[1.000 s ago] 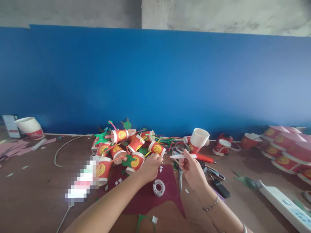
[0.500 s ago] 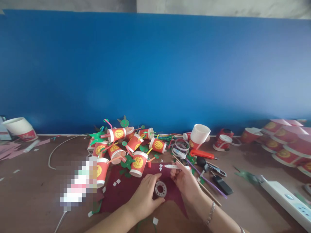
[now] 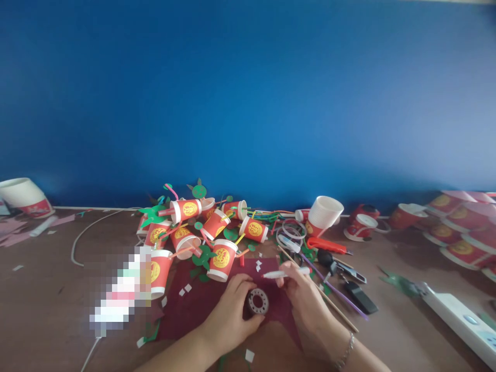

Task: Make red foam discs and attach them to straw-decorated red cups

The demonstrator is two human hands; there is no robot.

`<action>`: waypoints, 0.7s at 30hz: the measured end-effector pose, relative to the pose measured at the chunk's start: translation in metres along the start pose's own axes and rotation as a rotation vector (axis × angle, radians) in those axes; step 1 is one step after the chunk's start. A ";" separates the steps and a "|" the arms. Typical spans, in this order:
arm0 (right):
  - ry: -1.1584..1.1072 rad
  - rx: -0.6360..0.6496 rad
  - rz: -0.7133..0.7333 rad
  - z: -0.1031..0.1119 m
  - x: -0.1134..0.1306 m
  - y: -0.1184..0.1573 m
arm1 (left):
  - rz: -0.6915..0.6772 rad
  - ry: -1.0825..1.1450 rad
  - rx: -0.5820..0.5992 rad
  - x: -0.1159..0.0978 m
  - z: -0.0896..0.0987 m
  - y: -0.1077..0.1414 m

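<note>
My left hand (image 3: 232, 310) is wrapped round a small grey ring-shaped roll (image 3: 258, 301) with holes round its rim, held over dark red paper (image 3: 186, 310). A white marker (image 3: 284, 273) with a red tip is pinched in the fingers of my right hand (image 3: 300, 292), its tip pointing left, above and apart from the roll. Small white squares (image 3: 259, 266) lie on the paper just beyond. Behind my hands, several red paper cups (image 3: 222, 258) with straws and green paper cut-outs (image 3: 203, 257) lie heaped.
To the right are an orange cutter (image 3: 327, 245), keys with a black fob (image 3: 358, 297), a thin wooden stick (image 3: 339, 308) and a white power strip (image 3: 461, 320). Stacked white cups (image 3: 323, 214) stand near the blue panel (image 3: 248, 103). A blurred-out bright object lies left.
The marker in my right hand has turned a little, its tip now slightly lower. My left hand has tilted the roll, showing more of its side. The view has shifted slightly.
</note>
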State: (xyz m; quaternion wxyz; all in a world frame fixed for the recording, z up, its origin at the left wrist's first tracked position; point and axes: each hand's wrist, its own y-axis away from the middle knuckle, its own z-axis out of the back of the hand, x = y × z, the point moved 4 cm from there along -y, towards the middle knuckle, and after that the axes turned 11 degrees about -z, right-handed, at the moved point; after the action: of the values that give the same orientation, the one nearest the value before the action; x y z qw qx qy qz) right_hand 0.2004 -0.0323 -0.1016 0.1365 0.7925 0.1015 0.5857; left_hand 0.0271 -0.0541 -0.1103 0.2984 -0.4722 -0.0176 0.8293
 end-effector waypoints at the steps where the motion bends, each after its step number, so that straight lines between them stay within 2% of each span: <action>1: 0.162 -0.011 0.057 -0.002 0.004 0.005 | 0.008 0.011 0.004 0.000 0.000 0.000; 4: 0.556 -0.020 0.209 -0.010 0.012 0.018 | 0.027 0.032 0.009 0.001 0.000 0.000; 8: 0.837 0.008 0.348 -0.018 0.008 0.021 | 0.020 0.041 0.021 0.002 0.000 0.000; 12: 0.952 0.014 0.391 -0.022 0.004 0.019 | 0.009 0.058 0.019 0.002 0.000 -0.001; 21: 1.006 0.020 0.350 -0.025 -0.001 0.017 | 0.024 0.079 0.015 0.000 0.001 -0.001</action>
State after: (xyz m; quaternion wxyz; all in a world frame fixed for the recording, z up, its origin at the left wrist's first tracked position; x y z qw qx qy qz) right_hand 0.1766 -0.0466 -0.0895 -0.0363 0.4199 0.0264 0.9064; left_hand 0.0268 -0.0527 -0.1097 0.2925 -0.5025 0.0063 0.8136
